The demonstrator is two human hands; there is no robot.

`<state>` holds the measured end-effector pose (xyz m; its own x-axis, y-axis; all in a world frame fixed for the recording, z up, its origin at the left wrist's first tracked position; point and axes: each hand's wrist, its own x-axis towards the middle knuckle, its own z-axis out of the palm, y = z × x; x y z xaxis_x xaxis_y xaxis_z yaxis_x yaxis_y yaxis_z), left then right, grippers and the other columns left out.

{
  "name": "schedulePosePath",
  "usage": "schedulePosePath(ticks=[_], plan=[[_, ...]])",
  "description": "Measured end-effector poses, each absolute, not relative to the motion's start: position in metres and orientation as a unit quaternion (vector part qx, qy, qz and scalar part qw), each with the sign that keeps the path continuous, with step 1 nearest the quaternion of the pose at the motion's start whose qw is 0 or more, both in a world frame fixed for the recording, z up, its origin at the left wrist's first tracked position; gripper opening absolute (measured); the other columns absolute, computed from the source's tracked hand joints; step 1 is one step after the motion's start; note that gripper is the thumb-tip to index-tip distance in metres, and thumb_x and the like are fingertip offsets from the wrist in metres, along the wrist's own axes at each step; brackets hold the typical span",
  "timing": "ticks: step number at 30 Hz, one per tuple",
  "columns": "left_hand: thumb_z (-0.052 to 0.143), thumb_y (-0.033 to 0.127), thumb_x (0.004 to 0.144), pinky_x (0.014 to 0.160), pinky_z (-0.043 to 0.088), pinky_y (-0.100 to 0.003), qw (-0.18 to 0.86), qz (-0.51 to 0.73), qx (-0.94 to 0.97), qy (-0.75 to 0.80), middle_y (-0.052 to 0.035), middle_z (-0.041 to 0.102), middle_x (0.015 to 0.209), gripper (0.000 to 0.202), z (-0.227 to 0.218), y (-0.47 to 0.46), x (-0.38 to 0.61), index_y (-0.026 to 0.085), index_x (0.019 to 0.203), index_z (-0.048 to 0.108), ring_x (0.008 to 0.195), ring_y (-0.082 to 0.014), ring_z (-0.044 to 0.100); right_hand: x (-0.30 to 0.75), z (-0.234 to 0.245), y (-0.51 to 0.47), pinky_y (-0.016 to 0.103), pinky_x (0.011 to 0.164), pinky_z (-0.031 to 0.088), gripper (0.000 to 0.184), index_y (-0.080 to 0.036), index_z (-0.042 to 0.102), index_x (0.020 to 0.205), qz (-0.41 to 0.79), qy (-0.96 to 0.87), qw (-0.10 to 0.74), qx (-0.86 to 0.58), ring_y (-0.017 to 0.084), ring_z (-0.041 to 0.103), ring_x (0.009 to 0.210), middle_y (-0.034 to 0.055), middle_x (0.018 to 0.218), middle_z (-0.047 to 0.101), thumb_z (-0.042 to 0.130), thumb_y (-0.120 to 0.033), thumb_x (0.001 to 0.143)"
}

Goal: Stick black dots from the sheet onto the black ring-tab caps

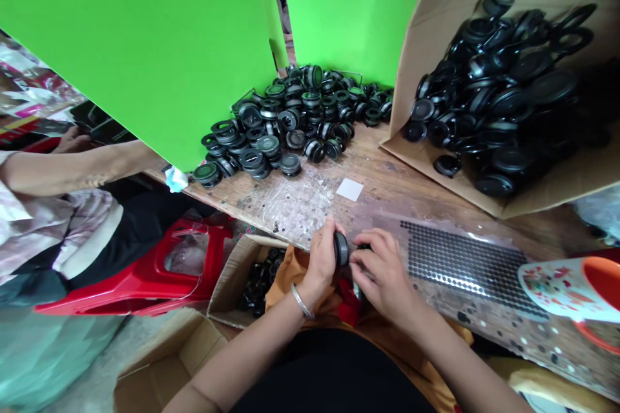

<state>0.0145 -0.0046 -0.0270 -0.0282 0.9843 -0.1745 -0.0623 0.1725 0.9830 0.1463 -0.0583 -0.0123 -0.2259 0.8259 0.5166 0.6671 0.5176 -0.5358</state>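
Observation:
My left hand [320,259] is closed around a round black plastic part [342,249] with a ribbed grey-black rim, held on edge over my lap at the table's front edge. Just to its right, my right hand [383,274] is closed with its fingers bent toward that part. A small dark piece [364,246] shows at its fingertips, too small to name. Under my hands lies orange-brown cloth [293,271] with a red patch. To the right of my right hand, a clear sheet with rows of black dots [465,258] lies on the table.
A pile of similar round black parts [290,116] sits before green panels [145,32]. At right, a tipped cardboard box [411,32] holds more black parts. A white square [349,190] and a mug [566,284] are on the table. At left are a red chair [159,271] and another person's arm [97,166].

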Motion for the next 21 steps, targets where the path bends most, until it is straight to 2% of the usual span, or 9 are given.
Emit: schedulePosePath(ticks=[2, 4, 6, 8, 10, 12, 14, 16, 21], plan=[[0.038, 0.065, 0.090, 0.062, 0.043, -0.027, 0.557, 0.488, 0.398, 0.541, -0.0005, 0.054, 0.058, 0.055, -0.029, -0.002, 0.014, 0.020, 0.062, 0.054, 0.057, -0.0144, 0.049, 0.145, -0.015, -0.065, 0.053, 0.101, 0.042, 0.024, -0.020, 0.064, 0.107, 0.037, -0.807, 0.383, -0.448, 0.029, 0.050, 0.121, 0.0108, 0.116, 0.064, 0.056, -0.008, 0.088], [0.039, 0.066, 0.089, 0.058, 0.043, -0.027, 0.562, 0.494, 0.379, 0.544, 0.0000, 0.053, 0.055, 0.054, -0.030, 0.001, 0.012, 0.021, 0.062, 0.053, 0.053, -0.0140, 0.048, 0.143, -0.018, -0.073, 0.056, 0.107, 0.038, 0.038, -0.018, 0.059, 0.123, -0.006, -0.833, 0.350, -0.428, 0.030, 0.046, 0.128, 0.0127, 0.123, 0.063, 0.053, -0.006, 0.088], [0.041, 0.065, 0.089, 0.054, 0.042, -0.026, 0.563, 0.494, 0.378, 0.545, 0.0006, 0.052, 0.052, 0.053, -0.030, 0.005, 0.010, 0.021, 0.062, 0.053, 0.050, -0.0134, 0.047, 0.144, -0.021, -0.078, 0.058, 0.109, 0.035, 0.044, -0.017, 0.053, 0.132, -0.018, -0.844, 0.316, -0.433, 0.032, 0.043, 0.132, 0.0141, 0.129, 0.061, 0.053, -0.007, 0.089], [0.043, 0.063, 0.088, 0.051, 0.041, -0.026, 0.564, 0.489, 0.388, 0.541, 0.0012, 0.051, 0.051, 0.052, -0.029, 0.007, 0.009, 0.020, 0.062, 0.054, 0.047, -0.0126, 0.046, 0.151, -0.023, -0.078, 0.059, 0.108, 0.036, 0.043, -0.017, 0.052, 0.134, 0.001, -0.839, 0.314, -0.445, 0.033, 0.042, 0.134, 0.0150, 0.131, 0.059, 0.055, -0.013, 0.091], [0.044, 0.061, 0.088, 0.049, 0.038, -0.025, 0.566, 0.487, 0.396, 0.534, 0.0019, 0.051, 0.051, 0.050, -0.027, 0.008, 0.009, 0.020, 0.063, 0.055, 0.046, -0.0115, 0.044, 0.167, -0.024, -0.069, 0.054, 0.105, 0.040, 0.034, -0.018, 0.056, 0.126, 0.023, -0.805, 0.359, -0.472, 0.031, 0.047, 0.128, 0.0144, 0.124, 0.061, 0.056, -0.019, 0.092], [0.045, 0.058, 0.089, 0.048, 0.037, -0.024, 0.570, 0.489, 0.397, 0.529, 0.0022, 0.050, 0.052, 0.048, -0.026, 0.007, 0.010, 0.019, 0.063, 0.054, 0.045, -0.0108, 0.043, 0.191, -0.028, -0.055, 0.045, 0.097, 0.046, 0.021, -0.017, 0.060, 0.112, 0.038, -0.740, 0.396, -0.542, 0.027, 0.055, 0.113, 0.0128, 0.110, 0.064, 0.055, -0.022, 0.092], [0.045, 0.057, 0.088, 0.049, 0.036, -0.024, 0.571, 0.491, 0.392, 0.529, 0.0022, 0.049, 0.052, 0.047, -0.025, 0.006, 0.011, 0.019, 0.062, 0.054, 0.046, -0.0109, 0.042, 0.216, -0.034, -0.038, 0.038, 0.086, 0.049, 0.013, -0.016, 0.062, 0.098, 0.059, -0.683, 0.357, -0.635, 0.023, 0.060, 0.093, 0.0102, 0.096, 0.064, 0.052, -0.023, 0.092], [0.046, 0.057, 0.088, 0.049, 0.036, -0.024, 0.575, 0.490, 0.386, 0.529, 0.0024, 0.049, 0.051, 0.046, -0.024, 0.004, 0.012, 0.019, 0.062, 0.054, 0.046, -0.0113, 0.042, 0.236, -0.043, -0.022, 0.034, 0.078, 0.047, 0.014, -0.016, 0.062, 0.088, 0.081, -0.663, 0.289, -0.686, 0.021, 0.059, 0.082, 0.0084, 0.087, 0.062, 0.050, -0.022, 0.090], [0.044, 0.053, 0.088, 0.050, 0.035, -0.024, 0.570, 0.484, 0.399, 0.530, 0.0022, 0.047, 0.050, 0.045, -0.026, 0.003, 0.011, 0.020, 0.059, 0.053, 0.047, -0.0116, 0.041, 0.254, -0.058, -0.001, 0.030, 0.073, 0.042, 0.018, -0.017, 0.063, 0.074, 0.096, -0.671, 0.223, -0.701, 0.020, 0.057, 0.076, 0.0069, 0.079, 0.060, 0.048, -0.018, 0.084]])
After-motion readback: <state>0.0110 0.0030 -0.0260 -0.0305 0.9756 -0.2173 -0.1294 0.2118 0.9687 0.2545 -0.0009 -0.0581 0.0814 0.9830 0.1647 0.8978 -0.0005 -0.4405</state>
